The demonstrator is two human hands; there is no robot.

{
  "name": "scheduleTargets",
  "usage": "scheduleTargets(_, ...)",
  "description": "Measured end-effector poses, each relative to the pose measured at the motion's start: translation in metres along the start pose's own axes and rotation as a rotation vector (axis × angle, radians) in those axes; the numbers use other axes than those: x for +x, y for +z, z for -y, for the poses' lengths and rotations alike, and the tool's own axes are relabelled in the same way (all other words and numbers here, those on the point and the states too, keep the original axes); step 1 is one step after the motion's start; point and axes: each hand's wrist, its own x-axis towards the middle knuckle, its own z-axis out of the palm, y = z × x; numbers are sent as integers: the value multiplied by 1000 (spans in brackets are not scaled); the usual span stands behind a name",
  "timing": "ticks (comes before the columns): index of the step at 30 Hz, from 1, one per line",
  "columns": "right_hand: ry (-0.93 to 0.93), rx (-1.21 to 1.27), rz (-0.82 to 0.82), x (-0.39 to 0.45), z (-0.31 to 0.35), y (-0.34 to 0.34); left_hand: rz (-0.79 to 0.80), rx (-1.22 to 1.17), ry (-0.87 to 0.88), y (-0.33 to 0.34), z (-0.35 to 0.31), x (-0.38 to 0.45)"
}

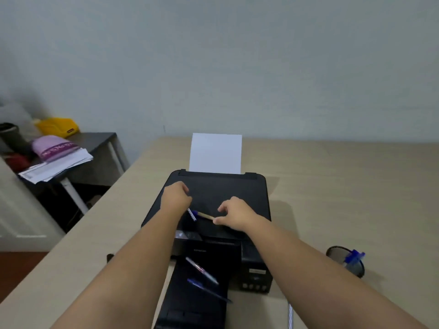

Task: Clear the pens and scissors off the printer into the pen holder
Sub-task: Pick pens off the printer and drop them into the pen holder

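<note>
A black printer stands on the beige desk. My left hand rests on its lid, closed around a white-and-blue striped pen whose end sticks out below the fist. My right hand pinches the near end of a tan pen with a blue cap lying on the lid. Two more pens lie on the printer's output tray: a clear one and a blue one. The black mesh pen holder sits at the right with a blue pen inside. No scissors are visible.
A white sheet stands in the printer's rear feed. Another striped pen lies on the desk near my right forearm. A dark side table with papers, a pink object and a yellow object stands at the left.
</note>
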Motion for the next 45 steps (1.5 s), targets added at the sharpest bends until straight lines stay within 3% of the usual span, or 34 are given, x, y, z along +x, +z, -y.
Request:
scheduleTargets(4, 66, -152, -24, 6, 11, 16, 31, 23, -73, -7, 23, 4)
scheduleTargets(8, 125, -120, -84, 3, 0, 0, 166, 98, -114, 5, 16, -1)
scheduleTargets(11, 190, 9, -216, -4, -21, -19, 196, 95, -120, 15, 0, -2)
scheduleTargets(16, 223, 409, -571, -26, -73, -50, 281, 30, -67, 31, -50, -8)
scheduleTargets(22, 457, 666, -814, -78, -162, -70, 502, -330, 73, 77, -139, -42)
scheduleTargets(28, 718, 665, -894, -140, -231, -71, 791, -526, 166, 125, -209, -96)
scheduleTargets(34, 824, 726, -623, -158, -242, -61, 893, -492, 192, 159, -223, -126)
scheduleTargets(38, 871, 669, -679, -163, -243, -63, 875, -413, 206, 175, -229, -135)
scheduleTargets(45, 781, 584, -857, -167, -239, -80, 816, -345, 222, 192, -228, -139)
